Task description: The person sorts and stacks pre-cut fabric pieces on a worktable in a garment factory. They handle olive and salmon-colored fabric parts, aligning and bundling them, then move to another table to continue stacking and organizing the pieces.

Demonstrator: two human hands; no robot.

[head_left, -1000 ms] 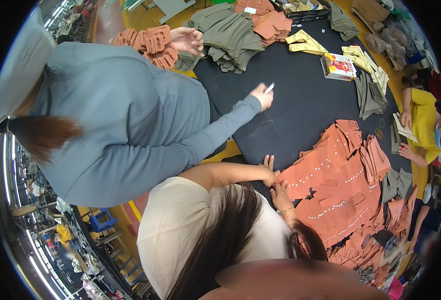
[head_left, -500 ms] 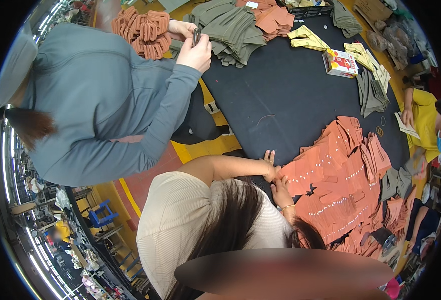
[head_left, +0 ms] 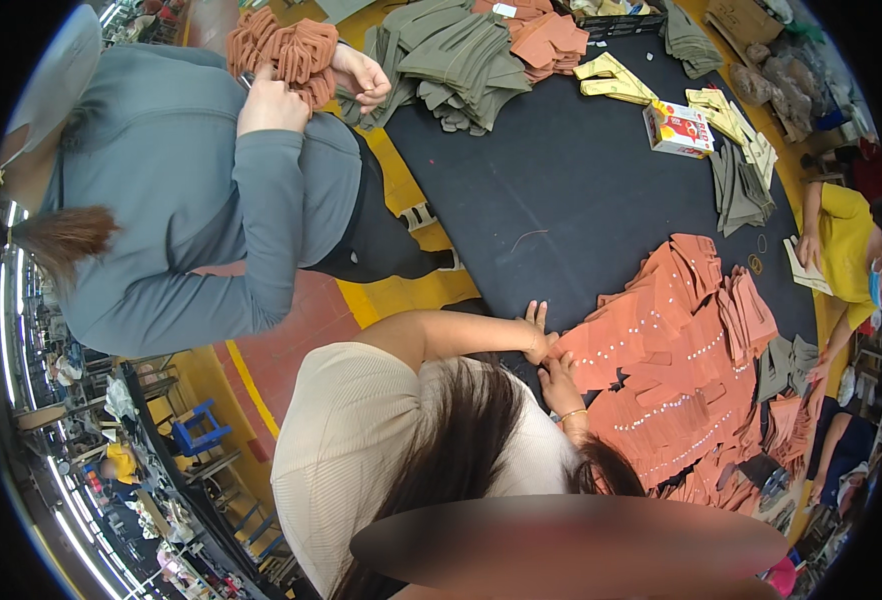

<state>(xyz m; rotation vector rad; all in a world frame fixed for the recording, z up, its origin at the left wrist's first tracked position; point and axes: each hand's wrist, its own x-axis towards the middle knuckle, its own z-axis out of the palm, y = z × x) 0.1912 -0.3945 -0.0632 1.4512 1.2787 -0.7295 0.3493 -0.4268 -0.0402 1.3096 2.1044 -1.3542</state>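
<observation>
My left hand (head_left: 538, 337) rests at the near edge of the dark table (head_left: 481, 220), two of its fingers stretched out. Beside it, my right hand (head_left: 563, 388), with a thin bracelet at the wrist, lies with fingers extended against the corner of a layered spread of salmon cut fabric pieces (head_left: 651, 350). Rows of white dots run across these pieces. Nothing lifted shows in either hand, though the fingertips partly overlap the fabric edge. My hair covers part of the right forearm.
On the left, a co-worker in a grey-blue jacket (head_left: 161, 180) handles a rust-coloured bundle (head_left: 306, 50). Olive fabric stacks (head_left: 461, 65), yellow pieces (head_left: 611, 78) and a red-and-white box (head_left: 679, 130) lie farther back. A person in yellow (head_left: 846, 235) works across the table.
The co-worker on the left has drawn one hand back to the rust-coloured bundle; the other hand is now apart from it. The person in yellow has shifted slightly. My hands stay put.
</observation>
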